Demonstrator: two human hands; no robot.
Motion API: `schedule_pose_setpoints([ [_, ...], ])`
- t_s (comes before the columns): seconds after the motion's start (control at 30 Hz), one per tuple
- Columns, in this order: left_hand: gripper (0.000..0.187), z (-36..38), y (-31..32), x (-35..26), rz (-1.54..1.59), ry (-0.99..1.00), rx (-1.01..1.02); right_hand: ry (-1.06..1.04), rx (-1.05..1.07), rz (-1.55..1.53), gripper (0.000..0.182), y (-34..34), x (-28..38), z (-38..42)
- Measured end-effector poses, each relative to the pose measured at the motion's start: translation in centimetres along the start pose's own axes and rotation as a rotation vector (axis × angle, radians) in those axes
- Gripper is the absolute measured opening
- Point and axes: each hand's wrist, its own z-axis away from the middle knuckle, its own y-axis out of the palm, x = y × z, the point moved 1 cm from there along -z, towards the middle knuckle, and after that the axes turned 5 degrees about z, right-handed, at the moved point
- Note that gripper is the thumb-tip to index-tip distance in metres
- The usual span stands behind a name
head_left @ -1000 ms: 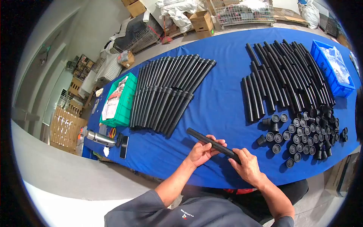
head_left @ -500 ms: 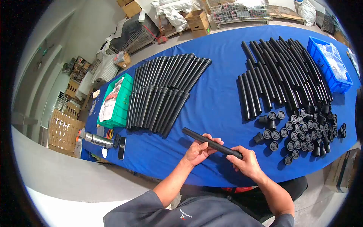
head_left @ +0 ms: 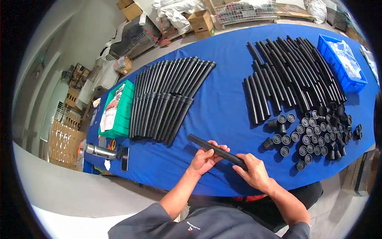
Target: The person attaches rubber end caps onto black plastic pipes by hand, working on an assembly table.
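Observation:
A black tube is held slantwise over the near edge of the cloth, its far end pointing up and left. My left hand is closed around its middle, thumb on top and fingers beneath. My right hand grips the near right end, which is hidden under the fingers. To the left lie two overlapping rows of black tubes with collared ends. On the right is a pile of plain black tubes, and below it, close to my right hand, loose black round rubber caps.
A blue cloth covers the table. At the left stand a green crate with papers in it, a metal flask and a phone. A blue bin with plastic bags sits at the far right. Cartons and wire cages stand behind.
The whole view has shifted slightly. My right hand has turned a little, and its fingers now reach further over the tube's end. My left hand keeps its hold on the tube.

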Motion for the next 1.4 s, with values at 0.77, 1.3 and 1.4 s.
schedule_pose_setpoints([
  [0.77,0.034,0.2,-0.1,0.0,0.017,0.06,-0.042,0.514,0.317,-0.503,0.035,-2.1,-0.3,-0.1],
  [1.3,0.034,0.2,-0.4,-0.6,0.053,0.015,-0.006,0.102,-0.024,-0.222,0.036,0.5,-0.5,0.9],
  [1.4,0.035,0.2,-0.4,-0.5,0.031,0.017,-0.003,0.298,0.146,-0.333,0.037,-0.5,-0.6,0.5],
])
